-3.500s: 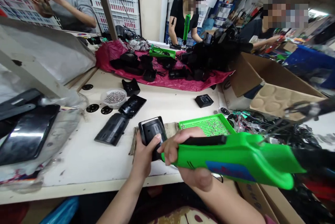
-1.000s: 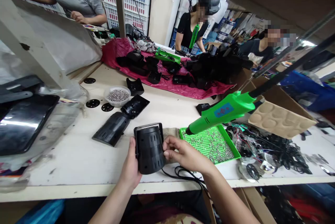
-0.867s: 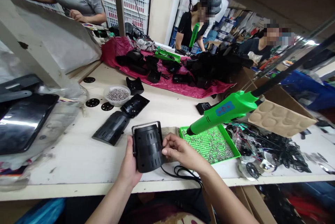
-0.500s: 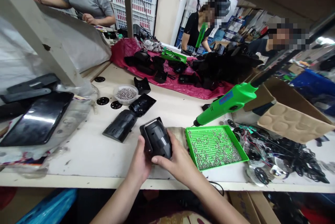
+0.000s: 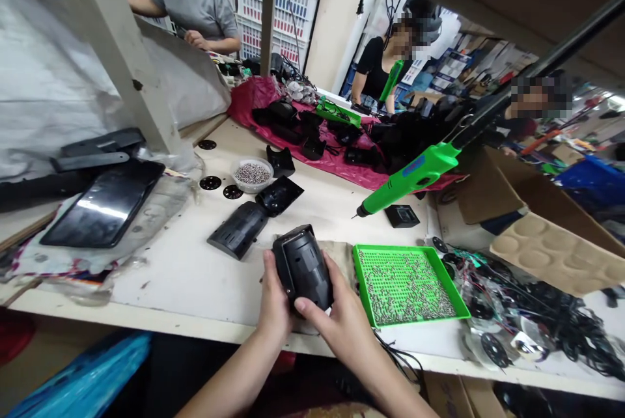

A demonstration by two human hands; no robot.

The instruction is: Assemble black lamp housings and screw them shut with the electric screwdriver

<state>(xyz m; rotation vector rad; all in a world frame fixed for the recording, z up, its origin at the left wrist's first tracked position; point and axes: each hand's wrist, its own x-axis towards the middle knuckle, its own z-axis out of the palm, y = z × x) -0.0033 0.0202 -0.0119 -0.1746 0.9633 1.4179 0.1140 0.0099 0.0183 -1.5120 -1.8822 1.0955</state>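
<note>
Between my two hands is a black plastic housing (image 5: 305, 268) with a flat bracket-like piece along its upper left side. My left hand (image 5: 274, 297) grips its left side, fingers partly hidden behind it. My right hand (image 5: 336, 307) wraps the right side, with the thumb across the lower front. Beyond it on the table lie a black half-shell (image 5: 238, 229) and another open black shell (image 5: 280, 196). A green tray (image 5: 410, 284) full of small screws sits right of my hands. Above the tray hangs a green electric screwdriver (image 5: 410, 177), touched by neither hand.
A bowl of small metal parts (image 5: 252, 174) stands near black discs (image 5: 210, 182). Left is a dark tablet (image 5: 105, 203); right are tangled wires (image 5: 547, 314) and a cardboard box (image 5: 498, 183). Black parts lie on red plastic sheeting (image 5: 249, 96). Several people work beyond.
The camera view has shifted, so the table items appear moved. The housing has turned slightly in my hands, which keep their grip. The hanging screwdriver now stands further from the tray.
</note>
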